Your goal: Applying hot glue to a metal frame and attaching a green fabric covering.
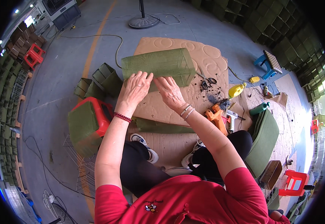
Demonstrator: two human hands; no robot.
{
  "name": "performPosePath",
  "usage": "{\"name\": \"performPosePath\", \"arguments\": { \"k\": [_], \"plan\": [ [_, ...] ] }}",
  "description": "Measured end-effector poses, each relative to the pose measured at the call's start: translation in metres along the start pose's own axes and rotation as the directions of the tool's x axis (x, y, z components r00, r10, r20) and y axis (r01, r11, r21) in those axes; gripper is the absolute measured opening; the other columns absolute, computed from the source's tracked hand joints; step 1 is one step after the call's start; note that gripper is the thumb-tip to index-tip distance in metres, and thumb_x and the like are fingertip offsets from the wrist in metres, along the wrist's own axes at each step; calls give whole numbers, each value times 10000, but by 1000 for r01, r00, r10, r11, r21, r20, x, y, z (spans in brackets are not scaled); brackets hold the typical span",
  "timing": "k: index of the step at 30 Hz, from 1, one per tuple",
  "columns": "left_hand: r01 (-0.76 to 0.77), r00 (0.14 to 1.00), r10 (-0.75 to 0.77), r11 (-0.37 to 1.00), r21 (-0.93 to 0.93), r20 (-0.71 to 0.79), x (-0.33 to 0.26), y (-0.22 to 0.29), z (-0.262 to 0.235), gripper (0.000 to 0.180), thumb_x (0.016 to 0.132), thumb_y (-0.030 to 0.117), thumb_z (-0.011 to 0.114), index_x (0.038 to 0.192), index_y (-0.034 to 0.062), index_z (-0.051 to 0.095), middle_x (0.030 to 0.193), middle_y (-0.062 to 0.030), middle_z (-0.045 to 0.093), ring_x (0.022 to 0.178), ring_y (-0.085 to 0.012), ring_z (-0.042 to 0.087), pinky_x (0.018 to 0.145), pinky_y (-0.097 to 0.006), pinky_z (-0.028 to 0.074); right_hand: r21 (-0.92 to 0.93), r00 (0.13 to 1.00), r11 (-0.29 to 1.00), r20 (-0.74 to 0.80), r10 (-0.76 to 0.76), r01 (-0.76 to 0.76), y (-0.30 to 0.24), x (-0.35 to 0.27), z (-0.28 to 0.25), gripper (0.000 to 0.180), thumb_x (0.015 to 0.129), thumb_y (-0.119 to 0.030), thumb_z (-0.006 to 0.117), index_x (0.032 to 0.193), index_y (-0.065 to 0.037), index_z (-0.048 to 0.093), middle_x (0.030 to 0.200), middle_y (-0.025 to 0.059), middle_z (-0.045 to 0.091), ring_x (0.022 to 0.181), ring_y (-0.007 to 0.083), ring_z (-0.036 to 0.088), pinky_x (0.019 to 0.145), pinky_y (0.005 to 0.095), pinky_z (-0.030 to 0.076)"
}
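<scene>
A green fabric-covered wire-frame box (pixel 156 61) lies on its side on a cardboard-topped work surface (pixel 203 63) in front of me. Bare wire and thin fabric show at its right end. At its near edge, my left hand (pixel 137 89) has its fingers curled over the green fabric. My right hand (pixel 168 92) is close beside it, fingers bent onto the same edge. Both thumbs are mostly hidden. To the right of the box lie black-handled scissors (pixel 206 81) among dark scraps.
An orange glue gun (pixel 217 116), a yellow bottle (pixel 237 90) and a green bottle (pixel 259 108) sit to the right. Folded green fabric (pixel 263 138) lies beside my knee. At left are a red stool (pixel 102 117) and open green boxes (pixel 108 79). A cable (pixel 120 48) crosses the floor.
</scene>
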State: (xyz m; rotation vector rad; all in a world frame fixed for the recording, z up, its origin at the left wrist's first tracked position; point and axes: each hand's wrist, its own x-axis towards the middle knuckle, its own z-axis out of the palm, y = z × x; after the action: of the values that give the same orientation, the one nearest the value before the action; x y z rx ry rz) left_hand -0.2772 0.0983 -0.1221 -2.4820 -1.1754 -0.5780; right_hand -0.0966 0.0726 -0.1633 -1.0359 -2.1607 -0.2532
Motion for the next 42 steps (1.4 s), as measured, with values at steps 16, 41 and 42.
{"name": "performPosePath", "arguments": {
  "k": [16, 41, 42],
  "plan": [
    [-124, 983, 114, 990, -70, -142, -16, 1, 9, 367, 753, 33, 597, 1118, 7, 625, 1058, -64, 620, 986, -211, 598, 797, -314, 553, -22, 996, 1000, 92, -7, 9, 7, -6, 5, 368, 730, -12, 574, 1097, -5, 596, 1048, 133, 570, 1108, 330, 505, 1071, 439, 365],
    [-149, 963, 100, 971, -185, -250, -9, 10, 22, 333, 736, 11, 620, 1068, 6, 646, 1038, -73, 623, 965, -217, 616, 757, -313, 569, -48, 988, 999, 156, 3, 5, 12, -18, 11, 340, 793, -80, 551, 1127, -20, 570, 953, 94, 563, 963, 265, 544, 986, 405, 410],
    [-160, 962, 111, 970, -184, -251, -12, 10, 25, 333, 736, 11, 620, 1068, 6, 646, 1038, -73, 623, 965, -217, 616, 757, -313, 569, -53, 989, 999, 148, 11, -3, 13, -19, 9, 340, 793, -80, 551, 1127, -20, 570, 953, 94, 563, 963, 265, 544, 986, 405, 410]
  ]
}}
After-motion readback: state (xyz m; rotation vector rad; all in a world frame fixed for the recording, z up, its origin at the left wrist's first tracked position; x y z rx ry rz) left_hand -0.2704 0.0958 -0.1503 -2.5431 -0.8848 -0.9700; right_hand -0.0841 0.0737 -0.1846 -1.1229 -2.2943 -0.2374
